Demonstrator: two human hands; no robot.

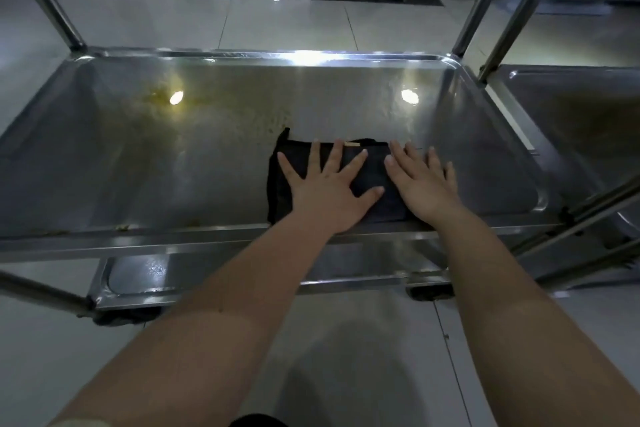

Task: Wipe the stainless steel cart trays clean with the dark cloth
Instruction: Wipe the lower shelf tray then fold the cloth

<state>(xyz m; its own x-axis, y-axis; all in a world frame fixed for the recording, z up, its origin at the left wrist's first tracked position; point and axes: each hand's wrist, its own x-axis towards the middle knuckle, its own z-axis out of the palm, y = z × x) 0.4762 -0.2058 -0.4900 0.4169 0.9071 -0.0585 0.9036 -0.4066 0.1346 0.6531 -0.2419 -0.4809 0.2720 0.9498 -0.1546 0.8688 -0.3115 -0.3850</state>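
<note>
1. The middle tray [311,57] of the steel cart holds one thing: a folded dark cloth [372,173]. It lies flat on the tray floor, close to the near rim and right of centre.
2. A small pale tag [351,144] shows at the cloth's far edge.
3. A yellow-brown stain [221,104] spreads over the far left and middle of the tray floor, beyond the cloth. Bits of the same colour sit at the near rim on the left.
4. The lower tray [138,279] shows beneath the near rim. What it holds cannot be told.
5. Another tray [571,107] stands to the right, on a neighbouring frame.
6. Left hand [329,184]: grip apart, fingers straight and spread, palm pressed flat on the middle of the cloth.
7. Right hand [422,180]: grip apart too, fingers straight and pressed flat on the cloth's right end, just beside the left thumb. Its outer fingers seem to reach past the cloth's edge onto the steel.
8. Neither hand curls round the cloth.
</note>
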